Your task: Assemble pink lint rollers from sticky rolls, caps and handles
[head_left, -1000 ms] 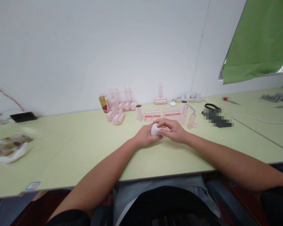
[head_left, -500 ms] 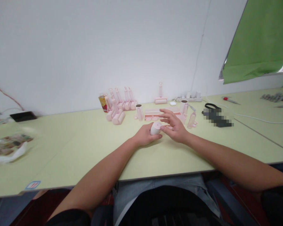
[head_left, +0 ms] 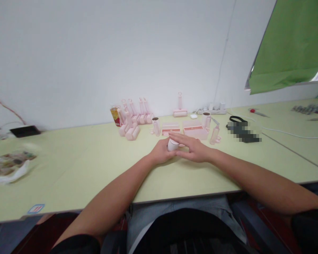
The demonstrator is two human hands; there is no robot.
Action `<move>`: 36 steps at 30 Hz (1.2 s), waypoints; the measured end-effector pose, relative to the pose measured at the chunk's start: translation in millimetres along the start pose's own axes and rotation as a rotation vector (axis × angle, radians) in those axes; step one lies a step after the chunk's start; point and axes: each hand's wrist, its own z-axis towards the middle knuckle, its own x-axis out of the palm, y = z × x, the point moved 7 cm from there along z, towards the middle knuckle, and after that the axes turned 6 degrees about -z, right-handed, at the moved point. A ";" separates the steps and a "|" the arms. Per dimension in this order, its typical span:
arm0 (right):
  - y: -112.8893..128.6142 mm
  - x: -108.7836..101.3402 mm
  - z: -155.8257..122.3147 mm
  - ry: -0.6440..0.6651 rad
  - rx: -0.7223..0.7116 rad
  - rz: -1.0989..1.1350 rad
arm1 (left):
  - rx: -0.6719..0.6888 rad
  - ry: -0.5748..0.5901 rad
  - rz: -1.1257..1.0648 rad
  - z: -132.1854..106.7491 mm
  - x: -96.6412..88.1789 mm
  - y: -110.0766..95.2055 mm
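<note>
My left hand (head_left: pixel 160 151) is wrapped around a white lint roller roll (head_left: pixel 172 145), held just above the yellow-green table. My right hand (head_left: pixel 192 147) lies with fingers stretched out across the roll's top end, palm down, hiding the pink cap. Behind the hands are two open pink trays; the left tray (head_left: pixel 171 126) holds small pink parts, and the right tray (head_left: pixel 198 135) stands beside it. Upright white rolls with dark cores flank them, one roll (head_left: pixel 155 119) at left and another roll (head_left: pixel 206 115) at right, each near a pink handle.
Several pink lint rollers (head_left: pixel 133 131) stand at the back left beside a yellow carton (head_left: pixel 115 116). One more lint roller (head_left: pixel 180 113) is against the wall. A power strip (head_left: pixel 211 110), a black strap (head_left: pixel 238 119) and a red-ended tool (head_left: pixel 257 112) lie to the right.
My right hand has moved left and lowered its raised fingers flat over the roll's capped end. My left hand still grips the roll.
</note>
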 end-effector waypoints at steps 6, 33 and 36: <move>-1.7 8.4 -0.5 0.108 -0.013 -0.040 | -0.025 -0.050 0.020 -0.2 -3.5 3.3; -26.1 1.6 -2.3 -0.064 0.179 0.063 | 0.129 -0.171 0.104 1.0 -20.7 -8.0; -27.9 0.9 -2.7 -0.083 0.197 0.101 | 0.142 -0.164 0.103 1.0 -20.4 -8.2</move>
